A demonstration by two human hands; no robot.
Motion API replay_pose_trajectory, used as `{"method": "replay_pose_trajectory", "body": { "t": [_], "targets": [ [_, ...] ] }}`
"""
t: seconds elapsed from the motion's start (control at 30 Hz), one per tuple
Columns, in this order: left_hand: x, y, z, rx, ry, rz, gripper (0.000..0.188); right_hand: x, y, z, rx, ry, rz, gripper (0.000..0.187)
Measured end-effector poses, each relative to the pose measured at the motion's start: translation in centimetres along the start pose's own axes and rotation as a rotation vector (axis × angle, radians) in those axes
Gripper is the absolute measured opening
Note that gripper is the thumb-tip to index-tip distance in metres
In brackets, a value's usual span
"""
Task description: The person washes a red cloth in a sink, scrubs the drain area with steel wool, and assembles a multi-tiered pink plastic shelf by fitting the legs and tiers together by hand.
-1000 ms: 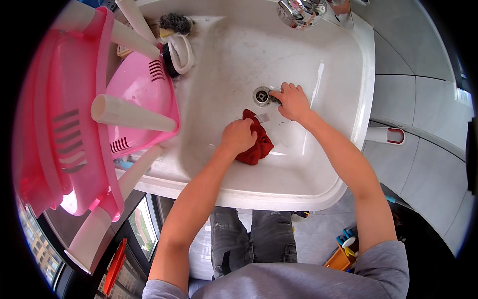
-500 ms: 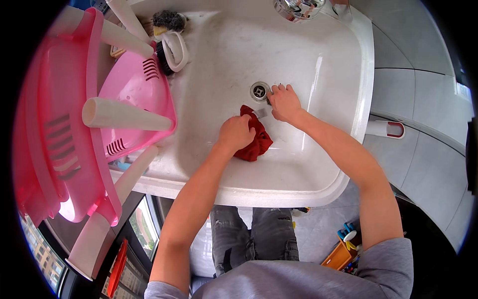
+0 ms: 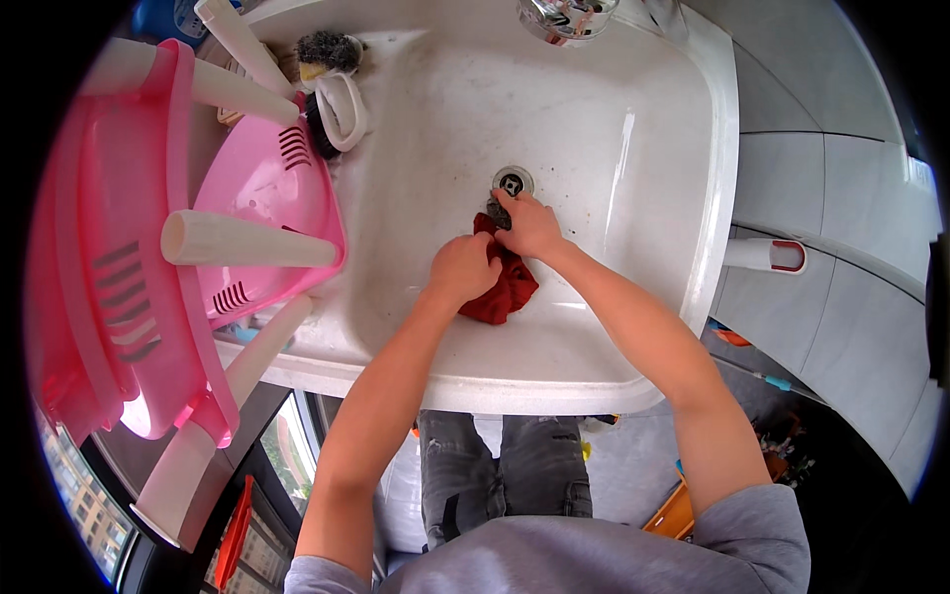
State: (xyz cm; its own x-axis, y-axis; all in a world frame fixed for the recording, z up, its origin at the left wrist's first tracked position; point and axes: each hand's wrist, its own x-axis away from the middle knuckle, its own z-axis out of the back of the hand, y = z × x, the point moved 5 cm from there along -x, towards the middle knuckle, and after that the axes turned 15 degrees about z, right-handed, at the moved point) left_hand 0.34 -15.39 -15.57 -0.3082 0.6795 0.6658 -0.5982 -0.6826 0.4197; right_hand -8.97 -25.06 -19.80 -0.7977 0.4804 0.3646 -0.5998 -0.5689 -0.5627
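A crumpled red cloth (image 3: 507,289) lies in the white sink (image 3: 435,129), a little nearer to me than the drain (image 3: 513,182). My left hand (image 3: 465,267) is closed on the left side of the cloth. Bent over the cloth's far end is my right hand (image 3: 528,226), its thumb close to my left fingers. Beneath its fingertips, between drain and cloth, shows a small dark grey clump (image 3: 500,212); its kind is unclear. The right fingers are curled onto this clump and partly hide it.
Pink plastic stools (image 3: 267,198) with white legs lean in over the sink's left side. A white-handled scrub brush (image 3: 339,114) and a dark scouring pad (image 3: 329,51) rest on the left ledge. A chrome faucet (image 3: 567,20) overhangs the far edge. Dark specks dot the basin.
My right hand has moved left and toward me, from beside the drain to the cloth's far end. The dark clump now shows there. My left hand stays on the cloth.
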Motion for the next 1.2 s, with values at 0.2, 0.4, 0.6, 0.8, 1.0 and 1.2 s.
{"method": "replay_pose_trajectory", "body": {
  "t": [0.2, 0.4, 0.6, 0.8, 1.0, 1.2],
  "targets": [
    [0.0, -0.6, 0.1, 0.006, 0.026, -0.007, 0.032, 1.1, 0.7, 2.7, 0.544, -0.261, 0.214, 0.056],
    [0.1, -0.4, 0.2, 0.027, 0.037, -0.009, 0.034, 0.4, 2.5, 4.6, 0.979, -0.171, 0.406, 0.048],
    [0.1, -0.3, 0.3, -0.008, 0.013, 0.005, 0.035, -0.8, 1.6, 3.0, 0.566, -0.006, 0.153, 0.058],
    [0.2, -0.1, 0.2, -0.02, 0.006, 0.028, 0.035, -2.7, 1.0, 1.0, 0.04, 0.126, -0.161, 0.067],
    [0.0, -0.3, 0.0, -0.014, 0.054, -0.011, 0.032, -1.2, -0.8, 0.4, 0.386, 0.162, 0.285, 0.066],
    [-0.3, -0.6, -0.2, -0.035, -0.001, 0.01, 0.036, -1.2, 0.2, 2.4, 0.799, 0.075, 0.535, 0.045]
  ]
}}
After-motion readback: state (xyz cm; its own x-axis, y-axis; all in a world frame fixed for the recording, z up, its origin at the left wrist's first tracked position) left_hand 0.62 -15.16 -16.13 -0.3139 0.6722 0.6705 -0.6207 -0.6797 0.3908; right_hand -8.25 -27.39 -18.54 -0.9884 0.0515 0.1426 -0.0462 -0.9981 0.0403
